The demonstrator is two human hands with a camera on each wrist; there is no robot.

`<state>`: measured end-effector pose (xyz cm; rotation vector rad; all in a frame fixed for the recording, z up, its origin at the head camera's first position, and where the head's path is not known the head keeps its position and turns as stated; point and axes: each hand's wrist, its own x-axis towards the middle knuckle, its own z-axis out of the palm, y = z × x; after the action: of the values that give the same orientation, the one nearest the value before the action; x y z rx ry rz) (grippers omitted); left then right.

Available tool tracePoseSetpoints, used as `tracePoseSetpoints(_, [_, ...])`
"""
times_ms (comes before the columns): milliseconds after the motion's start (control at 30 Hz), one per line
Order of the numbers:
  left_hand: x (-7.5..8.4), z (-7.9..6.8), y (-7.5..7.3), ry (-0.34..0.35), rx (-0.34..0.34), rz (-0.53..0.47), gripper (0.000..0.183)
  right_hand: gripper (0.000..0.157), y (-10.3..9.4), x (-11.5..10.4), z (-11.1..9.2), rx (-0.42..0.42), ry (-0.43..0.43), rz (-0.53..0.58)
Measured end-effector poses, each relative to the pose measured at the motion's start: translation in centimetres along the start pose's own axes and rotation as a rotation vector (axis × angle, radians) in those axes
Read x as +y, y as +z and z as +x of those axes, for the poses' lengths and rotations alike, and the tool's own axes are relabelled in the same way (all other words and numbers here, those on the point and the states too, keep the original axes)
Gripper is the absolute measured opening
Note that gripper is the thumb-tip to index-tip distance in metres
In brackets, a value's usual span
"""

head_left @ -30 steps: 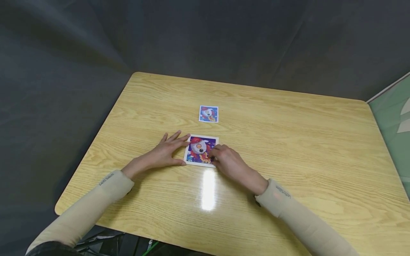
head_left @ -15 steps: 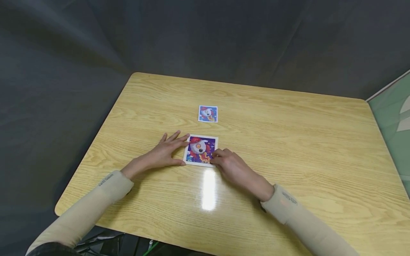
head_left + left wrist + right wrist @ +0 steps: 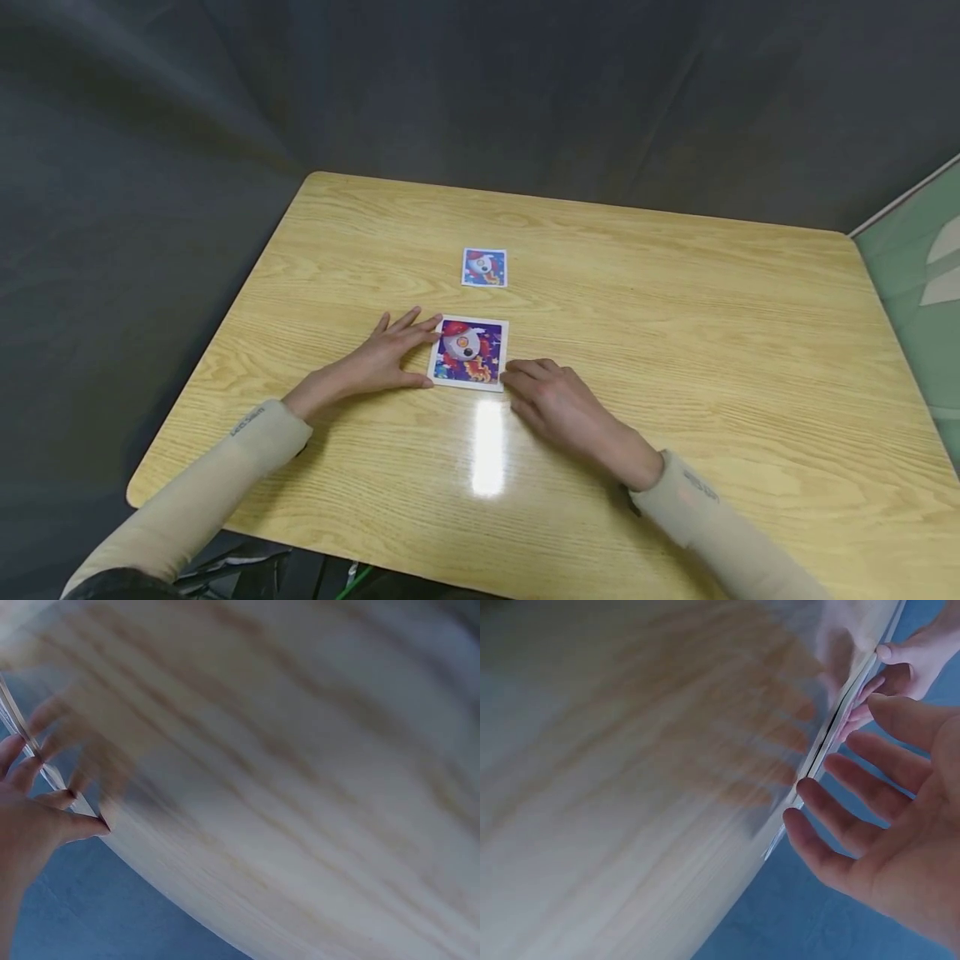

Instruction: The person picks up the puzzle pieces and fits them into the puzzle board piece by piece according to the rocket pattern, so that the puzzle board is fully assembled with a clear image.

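Note:
A square picture board (image 3: 468, 353) with a white border and a rocket print lies flat on the table. My left hand (image 3: 384, 360) rests at its left side, fingers spread and thumb at the near left corner. In the left wrist view, the left fingertips (image 3: 90, 827) touch the board's thin edge (image 3: 52, 774). On the other side, my right hand (image 3: 557, 402) lies by the lower right edge, holding nothing. The right wrist view shows the right fingers (image 3: 821, 840) loosely bent and apart, close to the board's edge (image 3: 826, 735).
Behind the board lies a smaller square card (image 3: 484, 268) with a similar rocket picture in paler colours. The wooden table (image 3: 697, 333) reaches up to a dark curtain (image 3: 480, 92). Cables (image 3: 232, 567) show below its front edge.
My right hand has drawn back off the picture, to the right and nearer me, its fingers now beside the board's edge. My left hand holds its place.

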<state>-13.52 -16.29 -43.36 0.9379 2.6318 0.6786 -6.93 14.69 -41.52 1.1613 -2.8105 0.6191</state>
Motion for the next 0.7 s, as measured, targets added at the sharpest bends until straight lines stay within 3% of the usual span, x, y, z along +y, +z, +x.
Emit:
tracePoseSetpoints(233, [-0.1, 0.3, -0.2, 0.000, -0.009, 0.006, 0.073, 0.044, -0.2, 0.5, -0.7, -0.038, 0.054, -0.020])
tracePoseSetpoints(700, [0.5, 0.5, -1.2, -0.049, -0.080, 0.026, 0.071, 0.044, -0.3, 0.9, -1.1, -0.002, 0.060, -0.025])
